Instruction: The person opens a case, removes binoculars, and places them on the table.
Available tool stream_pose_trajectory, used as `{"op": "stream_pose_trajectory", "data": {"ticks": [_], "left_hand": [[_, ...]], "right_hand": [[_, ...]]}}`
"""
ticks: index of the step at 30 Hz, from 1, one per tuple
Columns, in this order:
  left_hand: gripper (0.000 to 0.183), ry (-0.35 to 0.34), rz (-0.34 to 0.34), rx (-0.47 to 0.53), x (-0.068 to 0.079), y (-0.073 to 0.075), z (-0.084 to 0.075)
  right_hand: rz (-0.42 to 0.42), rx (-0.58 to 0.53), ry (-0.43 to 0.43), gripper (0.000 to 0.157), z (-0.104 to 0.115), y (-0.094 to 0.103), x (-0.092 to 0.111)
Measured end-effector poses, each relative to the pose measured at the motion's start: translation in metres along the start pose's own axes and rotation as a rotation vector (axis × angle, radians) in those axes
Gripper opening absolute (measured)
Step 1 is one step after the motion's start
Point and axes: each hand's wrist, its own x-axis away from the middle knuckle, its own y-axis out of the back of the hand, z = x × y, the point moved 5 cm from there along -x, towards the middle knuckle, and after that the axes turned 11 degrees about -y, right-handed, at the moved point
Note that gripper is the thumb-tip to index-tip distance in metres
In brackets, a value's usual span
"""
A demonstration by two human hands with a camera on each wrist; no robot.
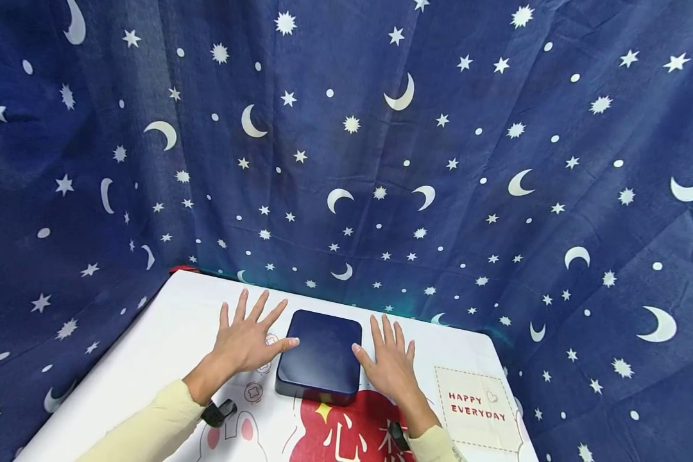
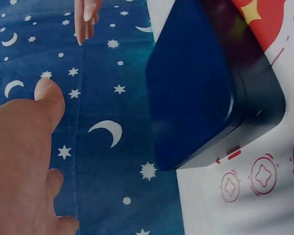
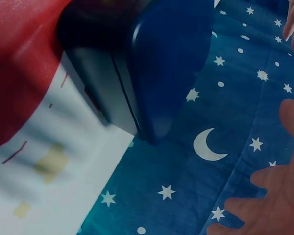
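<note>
A dark blue, flat square box [image 1: 322,353] with rounded corners lies shut on the white printed table cover [image 1: 167,340]. My left hand [image 1: 245,340] rests flat to its left with fingers spread, and the thumb tip touches the box's left edge. My right hand [image 1: 389,362] lies flat on the right, its thumb beside the box's right edge. In the left wrist view the box [image 2: 196,88] fills the upper right and my left hand [image 2: 24,147] shows at the lower left. In the right wrist view the box [image 3: 157,63] sits at the top and my right hand [image 3: 279,196] at the lower right.
A dark blue curtain [image 1: 381,160] with white stars and moons hangs close behind and on both sides of the table. A "HAPPY EVERYDAY" patch [image 1: 478,405] lies at the right, and a red print [image 1: 346,430] by the near edge.
</note>
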Motion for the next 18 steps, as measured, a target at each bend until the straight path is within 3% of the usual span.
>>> {"op": "stream_pose_trajectory", "data": {"ticks": [12,18], "left_hand": [[0.093,-0.008,0.008,0.006,0.006,-0.012,0.0],[0.093,-0.026,-0.02,-0.01,0.005,-0.019,0.003]], "right_hand": [[0.006,0.022,-0.009,0.08,-0.008,-0.011,0.002],[0.012,0.006,-0.012,0.08,-0.012,-0.017,0.002]]}}
